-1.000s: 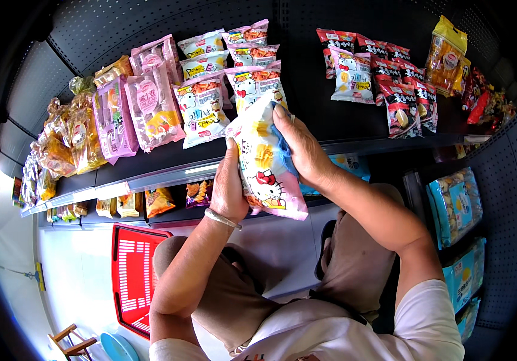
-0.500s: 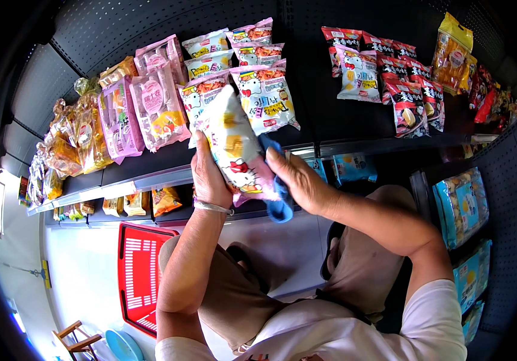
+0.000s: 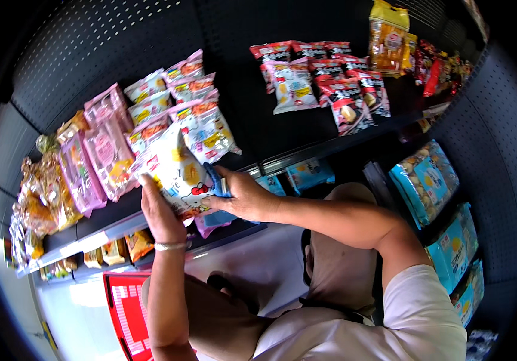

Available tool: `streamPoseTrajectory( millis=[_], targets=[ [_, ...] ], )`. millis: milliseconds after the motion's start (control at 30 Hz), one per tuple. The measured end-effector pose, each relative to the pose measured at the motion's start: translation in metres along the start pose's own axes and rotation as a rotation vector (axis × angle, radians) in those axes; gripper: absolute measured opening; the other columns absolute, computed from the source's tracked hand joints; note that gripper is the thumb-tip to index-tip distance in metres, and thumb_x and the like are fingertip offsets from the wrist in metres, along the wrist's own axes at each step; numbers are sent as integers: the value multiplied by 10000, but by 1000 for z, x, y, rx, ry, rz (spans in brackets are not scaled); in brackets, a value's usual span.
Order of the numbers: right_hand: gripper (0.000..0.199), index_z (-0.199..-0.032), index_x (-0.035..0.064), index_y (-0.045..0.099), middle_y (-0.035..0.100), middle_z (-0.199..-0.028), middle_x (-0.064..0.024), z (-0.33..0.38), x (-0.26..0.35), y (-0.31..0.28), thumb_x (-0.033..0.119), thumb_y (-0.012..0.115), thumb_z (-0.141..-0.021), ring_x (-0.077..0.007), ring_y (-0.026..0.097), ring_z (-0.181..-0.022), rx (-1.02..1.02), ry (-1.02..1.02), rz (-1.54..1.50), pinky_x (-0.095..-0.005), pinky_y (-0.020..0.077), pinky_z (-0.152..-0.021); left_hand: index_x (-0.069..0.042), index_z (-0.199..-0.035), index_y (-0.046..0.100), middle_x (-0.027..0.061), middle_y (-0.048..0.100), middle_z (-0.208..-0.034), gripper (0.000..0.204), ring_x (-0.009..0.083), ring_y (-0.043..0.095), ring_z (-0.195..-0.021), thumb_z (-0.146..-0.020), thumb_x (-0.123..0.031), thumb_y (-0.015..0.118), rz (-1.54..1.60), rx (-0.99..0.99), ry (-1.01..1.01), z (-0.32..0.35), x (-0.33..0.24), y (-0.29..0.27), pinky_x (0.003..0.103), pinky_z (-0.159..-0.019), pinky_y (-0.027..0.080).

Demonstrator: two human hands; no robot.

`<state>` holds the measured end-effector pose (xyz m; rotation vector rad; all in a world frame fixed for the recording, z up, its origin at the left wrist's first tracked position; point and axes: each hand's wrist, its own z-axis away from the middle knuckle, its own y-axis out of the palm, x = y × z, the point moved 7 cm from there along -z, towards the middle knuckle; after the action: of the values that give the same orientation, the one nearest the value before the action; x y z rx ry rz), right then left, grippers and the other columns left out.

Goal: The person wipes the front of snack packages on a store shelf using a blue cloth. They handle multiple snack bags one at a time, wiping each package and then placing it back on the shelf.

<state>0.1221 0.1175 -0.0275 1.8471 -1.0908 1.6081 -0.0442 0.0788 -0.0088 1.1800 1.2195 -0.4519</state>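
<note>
Both hands, left hand (image 3: 161,212) and right hand (image 3: 241,197), closed on a white snack bag (image 3: 177,171) (red bow print), pink packets (image 3: 99,156) at nine o'clock

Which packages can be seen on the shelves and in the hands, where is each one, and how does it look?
White snack bag: held by left hand and right hand; cartoon print.
Blue cloth: under the right hand.
Pink bags: shelf left, flat.
Red and white bags: shelf right, overlapping.
Yellow bag: upper right.
Blue packs: right side shelves.
Red basket: lower left, on the floor.
</note>
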Motion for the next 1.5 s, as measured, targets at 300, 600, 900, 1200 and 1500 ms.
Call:
streamPoseTrajectory(
  millis=[300,600,900,1200,1500],
  targets=[
    [487,-1114,-2,652,716,-1010,-119,-16,-10,-46,295,826,-769,-178,676,-903,14,157,63,-356,525,-849,-11,-1275,534,88,646,-1187,394,192,633,-1073,-1001,-292,570,151,197,-169,3,-2,13,356,-931,503],
    [953,-1406,-6,388,635,-1158,-246,7,59,-30,349,874,-667,-372,669,-1008,-325,-410,631,-413,547,-845,3,-1246,566,87,666,-1139,348,171,654,-995,-981,-216,619,39,180,-93,12,15,20,321,-843,536],
    [1051,-1487,2,237,519,-1320,-281,4,64,-22,289,856,-688,-413,580,-1171,-323,-311,666,-425,508,-947,1,-1313,468,103,597,-1226,450,191,598,-1083,-983,-269,611,11,327,-123,24,3,44,341,-937,476],
    [910,-1406,-7,334,677,-1009,-204,16,70,-143,321,812,-704,-325,706,-903,-628,-162,602,-400,569,-828,-45,-1239,507,119,550,-1275,465,263,541,-1215,-930,-349,678,-149,318,-74,33,-2,49,445,-1019,437],
    [936,-1429,-5,315,641,-1132,-279,35,23,-238,357,816,-726,-425,650,-1016,-864,310,1112,-472,515,-899,-52,-1174,550,96,597,-1174,414,217,599,-1101,-902,-314,718,-132,300,-116,31,-4,50,327,-885,483]
  ],
)
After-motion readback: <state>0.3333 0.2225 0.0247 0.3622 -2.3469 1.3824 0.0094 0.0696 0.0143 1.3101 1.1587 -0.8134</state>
